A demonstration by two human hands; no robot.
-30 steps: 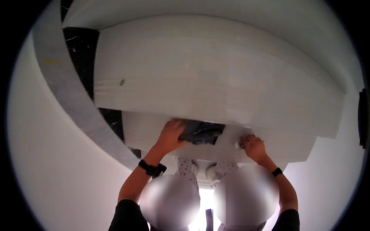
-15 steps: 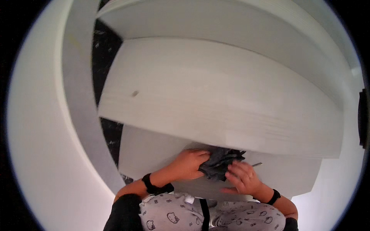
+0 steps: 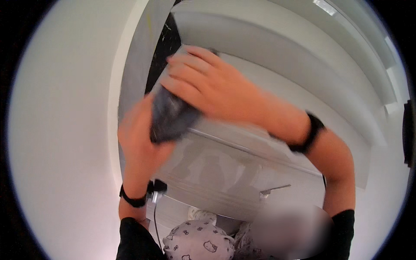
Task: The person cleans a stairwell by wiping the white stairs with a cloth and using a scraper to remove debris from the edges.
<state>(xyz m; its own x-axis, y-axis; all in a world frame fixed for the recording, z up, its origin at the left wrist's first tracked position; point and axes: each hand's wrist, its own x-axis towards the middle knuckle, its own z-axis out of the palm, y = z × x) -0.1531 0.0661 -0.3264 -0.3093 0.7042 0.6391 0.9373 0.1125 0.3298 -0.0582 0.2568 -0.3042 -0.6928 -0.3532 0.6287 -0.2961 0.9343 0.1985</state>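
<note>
Head view: before the pale wall [image 3: 73,112], our left hand [image 3: 141,136] grasps a dark cloth [image 3: 171,115]; our right hand [image 3: 206,84] curls over it, whether gripping we cannot tell; the step edge [image 3: 242,149] runs rightward, the lower step [image 3: 227,173] spreading wide around a thin strip [image 3: 277,189]

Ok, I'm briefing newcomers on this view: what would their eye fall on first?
Probably the dark cloth, left of centre, between the left hand and right hand, all motion-blurred. Next might come the patterned trousers at the lower edge, then a thin object lying on the pale step, right of centre.
</note>
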